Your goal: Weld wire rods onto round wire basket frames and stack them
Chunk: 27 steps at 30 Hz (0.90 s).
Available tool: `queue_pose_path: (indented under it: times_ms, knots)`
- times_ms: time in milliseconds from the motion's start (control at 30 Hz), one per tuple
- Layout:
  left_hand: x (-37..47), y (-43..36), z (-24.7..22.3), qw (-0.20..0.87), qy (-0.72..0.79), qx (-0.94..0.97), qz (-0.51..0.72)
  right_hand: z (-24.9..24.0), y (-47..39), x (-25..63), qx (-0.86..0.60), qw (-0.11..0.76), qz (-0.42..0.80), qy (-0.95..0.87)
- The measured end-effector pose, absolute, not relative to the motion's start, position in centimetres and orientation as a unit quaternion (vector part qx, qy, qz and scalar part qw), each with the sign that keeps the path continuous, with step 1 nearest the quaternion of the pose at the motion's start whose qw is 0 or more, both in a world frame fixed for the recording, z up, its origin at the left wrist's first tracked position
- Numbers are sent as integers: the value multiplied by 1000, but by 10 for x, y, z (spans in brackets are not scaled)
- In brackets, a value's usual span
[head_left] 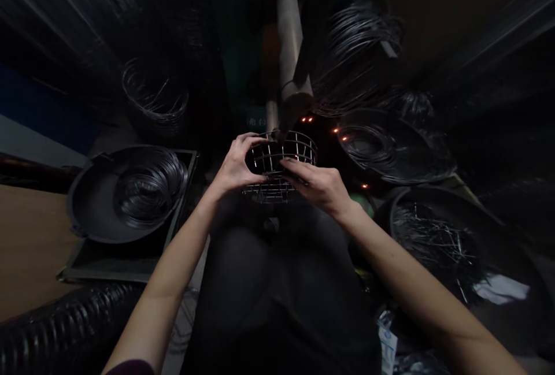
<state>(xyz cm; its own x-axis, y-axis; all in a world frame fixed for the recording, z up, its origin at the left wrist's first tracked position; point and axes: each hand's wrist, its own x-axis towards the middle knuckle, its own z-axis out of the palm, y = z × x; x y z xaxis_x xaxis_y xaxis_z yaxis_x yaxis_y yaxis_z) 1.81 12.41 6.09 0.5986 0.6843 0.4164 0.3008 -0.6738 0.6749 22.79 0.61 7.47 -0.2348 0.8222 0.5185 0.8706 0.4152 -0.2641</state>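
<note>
A round wire basket (307, 139) of thin metal rods sits at the tip of a machine, between my two hands. My left hand (237, 162) grips its left side, fingers over the upper rim and thumb lower down. From the right, my right hand (321, 185) pinches the basket's near wires, thumb and fingers close together. Just above and behind the basket, a thick metal cylinder (289, 34) of the machine comes down, and a thinner rod (271, 115) stands beside it. The contact point inside the basket is dark and partly hidden. Small orange sparks (307, 119) glow to the right.
On the left, a dark basin (93, 204) holds coiled wire rings (150, 187). To the right stand a basin of rings (403, 175) and another basin (498, 230) with short wire pieces (433, 242). A ribbed black hose (65, 329) lies at lower left.
</note>
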Motion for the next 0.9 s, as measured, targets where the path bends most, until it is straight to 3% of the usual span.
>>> queue_pose_path:
  times_ms: [167, 900]
  knots:
    - [21, 128, 63, 294, 296, 840, 348, 76, -2, 230, -634, 344, -90, -687]
    - [40, 196, 58, 323, 293, 822, 366, 87, 63, 242, -724, 339, -14, -600]
